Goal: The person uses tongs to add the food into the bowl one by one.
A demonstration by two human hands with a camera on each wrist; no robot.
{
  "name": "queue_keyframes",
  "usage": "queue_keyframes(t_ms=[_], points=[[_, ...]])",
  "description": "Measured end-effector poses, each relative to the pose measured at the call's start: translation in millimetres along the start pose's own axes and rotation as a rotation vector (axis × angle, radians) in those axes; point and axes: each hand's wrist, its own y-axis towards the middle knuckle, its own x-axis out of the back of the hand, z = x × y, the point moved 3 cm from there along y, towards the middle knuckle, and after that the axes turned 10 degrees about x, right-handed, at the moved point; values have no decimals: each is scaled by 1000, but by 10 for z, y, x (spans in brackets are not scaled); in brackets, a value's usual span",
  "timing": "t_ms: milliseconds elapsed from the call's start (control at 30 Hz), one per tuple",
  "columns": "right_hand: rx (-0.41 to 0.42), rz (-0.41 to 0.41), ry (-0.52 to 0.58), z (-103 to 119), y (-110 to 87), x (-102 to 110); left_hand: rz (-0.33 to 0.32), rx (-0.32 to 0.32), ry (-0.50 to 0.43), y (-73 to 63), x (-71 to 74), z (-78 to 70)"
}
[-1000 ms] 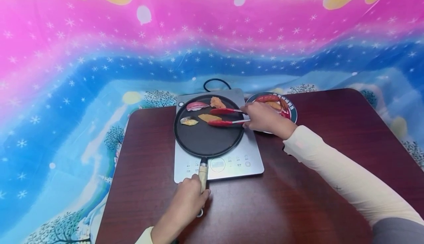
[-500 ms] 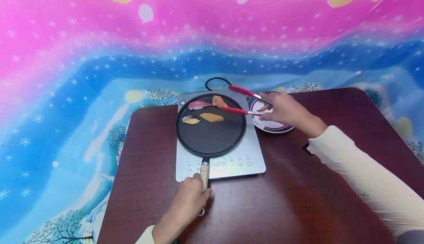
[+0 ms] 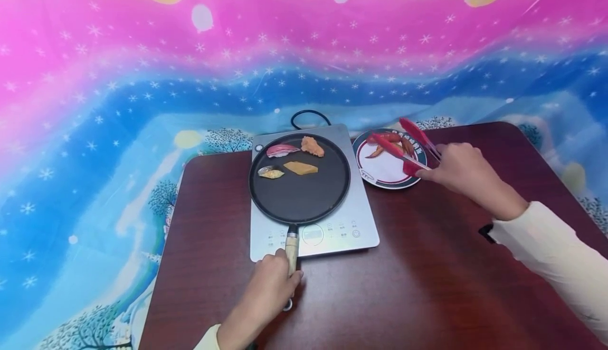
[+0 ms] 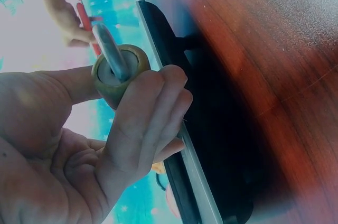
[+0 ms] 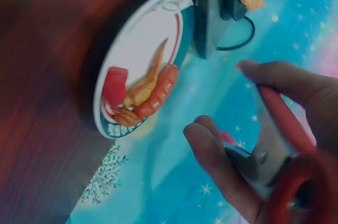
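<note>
My left hand (image 3: 275, 281) grips the wooden handle (image 3: 292, 247) of a round black frying pan (image 3: 299, 197). In the left wrist view its fingers wrap the handle (image 4: 120, 65) near the metal hanging ring. Inside the pan lie a flat tan piece (image 3: 301, 168), a crumbly orange piece (image 3: 312, 146), a pink-and-white piece (image 3: 282, 150) and a small silver-yellow piece (image 3: 271, 172). My right hand (image 3: 467, 173) holds red-tipped tongs (image 3: 394, 149), spread apart with nothing between the tips. They overlap the plate (image 3: 380, 170), which carries a sausage (image 5: 158, 93), a wing-like brown piece (image 5: 142, 89) and a red block (image 5: 114, 86).
Beneath the pan is a silver induction cooktop (image 3: 366, 239) with a black cable (image 3: 309, 111) looping behind it. The plate stands just right of the cooktop on the dark red wooden table (image 3: 380, 297). A colourful printed cloth (image 3: 304, 49) hangs behind the table.
My right hand has drawn the tongs out of the pan and rightward to over the plate. The tan piece stays in the pan. My left hand keeps its grip on the handle.
</note>
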Motion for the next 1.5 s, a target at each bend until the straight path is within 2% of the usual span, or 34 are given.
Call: queue_keyframes(t_ms=[233, 533, 767, 1000, 1300, 1500], points=[[-96, 118, 47, -16, -253, -178, -3, -2, 3, 0, 16, -5], [-128, 211, 62, 26, -269, -406, 5, -8, -11, -1, 0, -1], [-130, 206, 58, 56, -244, -497, 2, 5, -13, -15, 2, -9], [-149, 221, 59, 101, -241, -611, -15, -8, -3, -20, 13, -11], [-111, 196, -9, 67, -222, -643, 0, -5, -24, -20, 1, -2], [-87, 152, -58, 7, -229, -628, -22, -13, -8, -23, 16, -6]])
